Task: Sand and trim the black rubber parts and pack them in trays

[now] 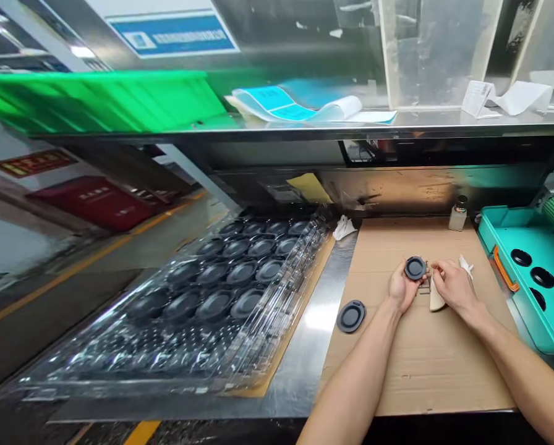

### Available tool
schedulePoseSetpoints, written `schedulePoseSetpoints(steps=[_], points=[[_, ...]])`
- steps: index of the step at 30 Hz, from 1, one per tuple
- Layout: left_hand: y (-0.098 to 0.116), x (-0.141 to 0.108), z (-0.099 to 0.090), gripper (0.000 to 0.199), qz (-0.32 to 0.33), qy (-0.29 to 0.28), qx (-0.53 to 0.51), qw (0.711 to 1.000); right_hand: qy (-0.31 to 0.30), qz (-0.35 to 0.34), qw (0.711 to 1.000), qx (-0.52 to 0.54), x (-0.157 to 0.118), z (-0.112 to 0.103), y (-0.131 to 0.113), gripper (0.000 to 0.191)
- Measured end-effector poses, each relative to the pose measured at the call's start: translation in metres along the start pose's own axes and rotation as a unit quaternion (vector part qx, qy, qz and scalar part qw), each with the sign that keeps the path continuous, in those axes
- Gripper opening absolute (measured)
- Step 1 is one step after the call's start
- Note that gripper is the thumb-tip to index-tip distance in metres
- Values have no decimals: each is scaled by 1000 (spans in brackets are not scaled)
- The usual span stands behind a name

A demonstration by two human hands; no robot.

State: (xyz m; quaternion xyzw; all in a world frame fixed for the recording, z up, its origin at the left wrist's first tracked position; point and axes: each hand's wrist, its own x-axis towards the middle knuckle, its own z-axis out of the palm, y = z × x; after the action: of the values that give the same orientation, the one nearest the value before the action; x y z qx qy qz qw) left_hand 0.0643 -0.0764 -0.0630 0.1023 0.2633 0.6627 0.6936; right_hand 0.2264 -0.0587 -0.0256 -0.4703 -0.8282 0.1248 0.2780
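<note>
My left hand [400, 288] is closed around a small black round plastic part [415, 268], its ringed face turned up. Close to the right of that part is my right hand [455, 285], fingers bent together in a pinch; whatever is between the fingertips is too small to make out. A cream-coloured piece [437, 301] shows under the right hand, and a white tip pokes out on its far side. Another black round part [352, 316] lies on the cardboard sheet [425, 371], left of my left forearm.
Clear plastic trays [166, 352] with rows of black round parts stand on the left. A teal bin [550, 309] with several black discs is at the right. A small bottle [457, 214] and crumpled white tissue [344, 228] sit at the back, beneath a metal shelf [277, 128] holding a green crate [101, 102].
</note>
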Motion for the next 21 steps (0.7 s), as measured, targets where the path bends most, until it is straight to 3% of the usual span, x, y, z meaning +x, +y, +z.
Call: schedulePoseSetpoints(steps=[5,7,10,14,16,21], points=[[1,1,1,36,13,23,-4,1000,-106,28,990,-92,-24,4,-1,43],[2,1,1,37,19,21,0,1000,-127,40,986,-102,-24,1,1,39],[2,-1,2,39,29,23,2,999,-57,40,997,-38,-15,2,7,27],[-10,-5,7,37,29,17,-2,999,88,94,987,98,-9,16,6,36],[-18,-7,9,31,13,8,6,1000,99,102,981,133,-13,26,-1,38],[-24,-11,9,33,-26,-22,32,999,71,26,992,99,-23,40,-19,31]])
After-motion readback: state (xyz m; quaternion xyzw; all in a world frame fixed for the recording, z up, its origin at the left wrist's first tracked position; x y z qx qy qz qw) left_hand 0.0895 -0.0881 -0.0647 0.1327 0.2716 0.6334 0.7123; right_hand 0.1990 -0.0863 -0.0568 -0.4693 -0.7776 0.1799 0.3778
